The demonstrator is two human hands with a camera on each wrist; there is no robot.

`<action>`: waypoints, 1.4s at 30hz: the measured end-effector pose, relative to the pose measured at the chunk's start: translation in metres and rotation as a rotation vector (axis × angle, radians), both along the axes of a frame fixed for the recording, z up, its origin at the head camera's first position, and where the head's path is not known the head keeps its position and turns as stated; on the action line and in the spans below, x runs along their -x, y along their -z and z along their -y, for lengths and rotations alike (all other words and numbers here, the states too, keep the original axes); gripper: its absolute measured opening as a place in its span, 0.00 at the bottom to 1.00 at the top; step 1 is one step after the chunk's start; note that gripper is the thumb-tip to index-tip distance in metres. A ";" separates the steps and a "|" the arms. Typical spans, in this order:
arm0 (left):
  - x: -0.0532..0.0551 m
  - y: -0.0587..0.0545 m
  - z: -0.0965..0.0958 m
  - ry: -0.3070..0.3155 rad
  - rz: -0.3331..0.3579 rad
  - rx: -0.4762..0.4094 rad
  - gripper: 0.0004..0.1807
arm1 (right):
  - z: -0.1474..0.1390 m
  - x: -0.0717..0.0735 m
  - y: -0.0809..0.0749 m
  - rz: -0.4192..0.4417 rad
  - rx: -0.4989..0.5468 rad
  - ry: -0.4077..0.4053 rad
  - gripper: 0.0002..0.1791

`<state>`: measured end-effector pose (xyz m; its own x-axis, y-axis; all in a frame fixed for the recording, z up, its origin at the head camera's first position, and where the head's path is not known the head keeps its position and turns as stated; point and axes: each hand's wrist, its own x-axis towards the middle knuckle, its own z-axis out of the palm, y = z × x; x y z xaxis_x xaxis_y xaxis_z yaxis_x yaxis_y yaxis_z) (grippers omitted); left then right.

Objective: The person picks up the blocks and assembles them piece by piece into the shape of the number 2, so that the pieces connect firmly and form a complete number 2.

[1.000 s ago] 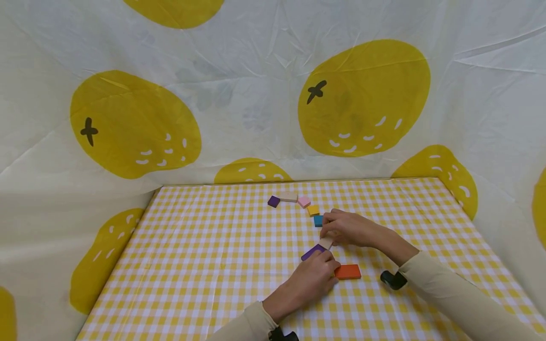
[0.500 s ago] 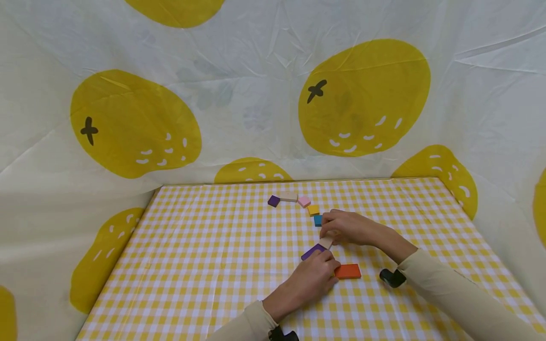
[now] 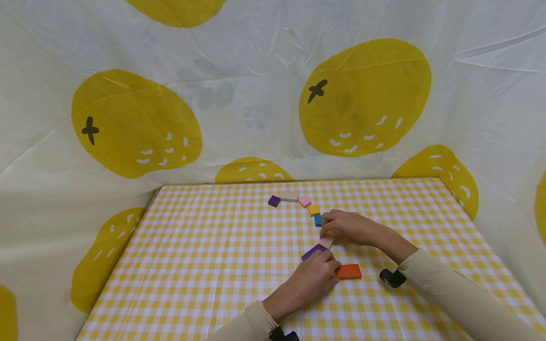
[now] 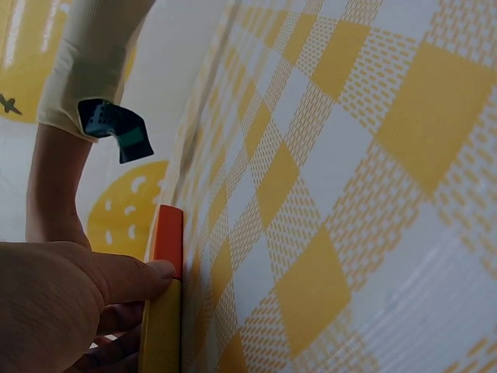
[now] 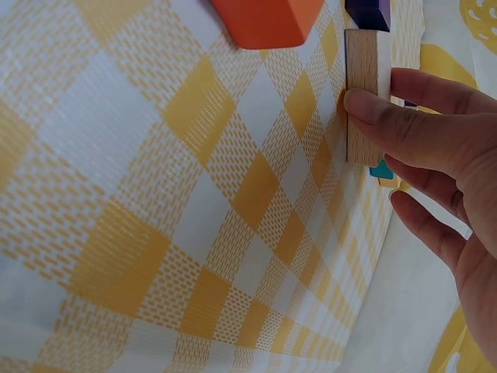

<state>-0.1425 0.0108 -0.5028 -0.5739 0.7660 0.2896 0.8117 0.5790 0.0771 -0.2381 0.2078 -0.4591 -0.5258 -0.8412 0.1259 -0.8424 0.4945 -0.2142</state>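
Note:
My right hand (image 3: 351, 228) pinches a plain wooden block (image 5: 365, 140) between thumb and index finger; the block lies on the checked cloth. One end of it meets a purple block (image 3: 312, 252), which my left hand (image 3: 311, 277) partly covers. In the left wrist view, the left thumb lies where a yellow block (image 4: 161, 330) joins an orange block (image 4: 168, 233), and the other fingers curl behind the yellow one. Most of that yellow block is hidden under the hand in the head view. The orange block's right part sticks out beyond the left fingertips.
Farther back, a curved row runs from a dark purple block (image 3: 274, 201) through a pale wooden block (image 3: 289, 196), a pink block (image 3: 304, 201) and a small yellow block (image 3: 313, 210) to a blue block (image 3: 318, 220). A fruit-print curtain (image 3: 251, 109) stands behind the table.

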 end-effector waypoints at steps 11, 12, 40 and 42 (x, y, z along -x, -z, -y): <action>0.000 -0.001 -0.001 0.008 -0.039 0.005 0.11 | -0.009 0.006 -0.018 0.098 -0.014 0.027 0.19; 0.000 -0.002 -0.001 0.009 -0.043 0.006 0.11 | -0.009 0.007 -0.020 0.098 -0.009 0.045 0.19; 0.000 -0.003 -0.001 0.011 -0.027 -0.012 0.11 | 0.021 0.034 -0.015 0.162 -0.037 0.238 0.12; 0.000 -0.002 -0.001 0.010 -0.031 -0.013 0.12 | 0.022 0.034 -0.014 0.168 -0.050 0.250 0.13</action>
